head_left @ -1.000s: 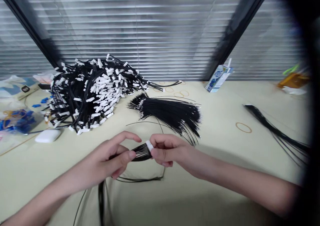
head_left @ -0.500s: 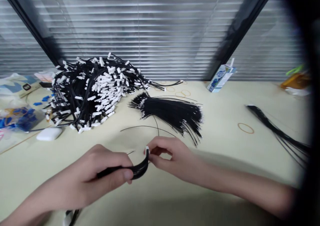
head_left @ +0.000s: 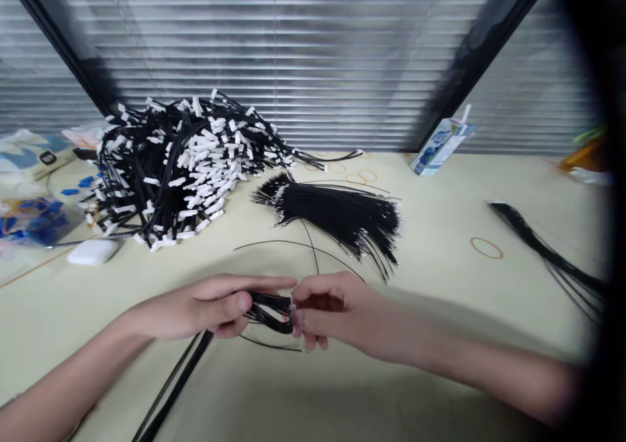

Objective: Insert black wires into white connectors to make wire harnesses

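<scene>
A bundle of black wires [head_left: 267, 310] runs between my two hands above the table. My left hand [head_left: 210, 305] is closed on the bundle, thumb on top and index finger stretched along it. From under that hand the wires [head_left: 183, 377] trail down to the lower edge of the view. My right hand [head_left: 337, 308] pinches the right end of the bundle, where a small whitish connector [head_left: 292, 306] shows partly behind the fingertips. One loose wire [head_left: 274, 345] hangs below the bundle. Just beyond the hands lies a thick bunch of cut black wires [head_left: 337, 214] with metal tips.
A big heap of black cables with white connectors [head_left: 210, 162] lies at the back left. Nearby are a white case [head_left: 92, 251] and a bag of blue parts [head_left: 36, 220]. On the right are a drink carton [head_left: 440, 147], a rubber band [head_left: 486, 248] and another wire bundle [head_left: 538, 240].
My left hand has turned and its index finger has straightened. The bundle, bent upward before, now spreads into separate strands toward my right hand. The trailing wires have come into fuller view.
</scene>
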Demonstrator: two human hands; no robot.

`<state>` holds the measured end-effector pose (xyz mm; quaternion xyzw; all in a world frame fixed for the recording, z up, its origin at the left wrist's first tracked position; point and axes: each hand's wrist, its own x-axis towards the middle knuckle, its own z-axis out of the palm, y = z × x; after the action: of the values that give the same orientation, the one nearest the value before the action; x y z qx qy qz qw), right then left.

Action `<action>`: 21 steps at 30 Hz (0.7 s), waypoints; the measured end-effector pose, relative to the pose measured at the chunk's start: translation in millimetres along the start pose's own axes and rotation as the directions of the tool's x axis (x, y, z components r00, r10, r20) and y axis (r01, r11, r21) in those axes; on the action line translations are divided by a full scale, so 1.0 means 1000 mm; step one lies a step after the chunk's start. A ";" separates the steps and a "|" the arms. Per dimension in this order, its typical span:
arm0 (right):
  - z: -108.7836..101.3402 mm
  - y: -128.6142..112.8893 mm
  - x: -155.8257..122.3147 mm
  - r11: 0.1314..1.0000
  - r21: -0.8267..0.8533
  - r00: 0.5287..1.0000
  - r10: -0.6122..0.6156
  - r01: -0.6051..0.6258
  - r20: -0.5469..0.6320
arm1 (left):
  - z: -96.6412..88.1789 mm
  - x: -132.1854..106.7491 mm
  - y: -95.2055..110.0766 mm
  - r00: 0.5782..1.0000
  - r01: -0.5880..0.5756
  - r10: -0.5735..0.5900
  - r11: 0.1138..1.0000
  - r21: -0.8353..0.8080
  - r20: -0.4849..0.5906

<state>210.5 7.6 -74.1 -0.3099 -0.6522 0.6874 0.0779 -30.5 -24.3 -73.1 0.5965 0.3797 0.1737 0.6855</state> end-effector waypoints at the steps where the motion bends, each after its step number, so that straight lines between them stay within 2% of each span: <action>1: -0.002 0.000 -0.001 0.993 -0.117 1.000 -0.014 0.011 -0.025 | -0.001 0.002 -0.001 1.000 0.005 -0.005 1.000 -0.019 0.015; 2: -0.004 0.001 -0.001 0.965 -0.261 0.997 -0.047 0.029 -0.063 | -0.002 0.004 -0.002 1.000 0.009 -0.008 1.000 -0.025 0.013; 4: -0.009 0.004 0.001 0.849 -0.525 0.982 -0.142 0.056 -0.126 | -0.004 0.009 -0.006 1.000 0.000 -0.001 1.000 -0.021 -0.022; 6: -0.014 0.009 0.004 0.750 -0.658 0.968 -0.209 0.068 -0.139 | -0.005 0.013 -0.011 0.999 -0.002 0.001 1.000 -0.008 -0.042; 11: -0.016 0.020 0.012 0.651 -0.749 0.954 -0.286 0.123 -0.091 | -0.007 0.017 -0.023 0.996 -0.020 0.015 0.998 -0.053 -0.084; 17: -0.024 0.013 0.008 0.582 -0.799 0.950 -0.310 0.152 -0.044 | -0.007 0.019 -0.028 0.996 -0.021 -0.002 0.967 -0.255 -0.091; 19: -0.034 0.009 0.004 0.504 -0.844 0.954 -0.297 0.182 0.029 | -0.008 0.020 -0.029 0.993 -0.034 -0.002 0.951 -0.308 -0.118; 21: -0.044 0.006 0.000 0.377 -0.886 0.947 -0.268 0.270 0.174 | -0.008 0.021 -0.030 0.989 -0.028 -0.023 0.940 -0.339 -0.146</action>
<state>235.9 44.0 -77.9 -0.1926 -0.9586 0.2097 0.0101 -29.1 -11.2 -108.5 0.4549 0.3930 0.2813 0.7480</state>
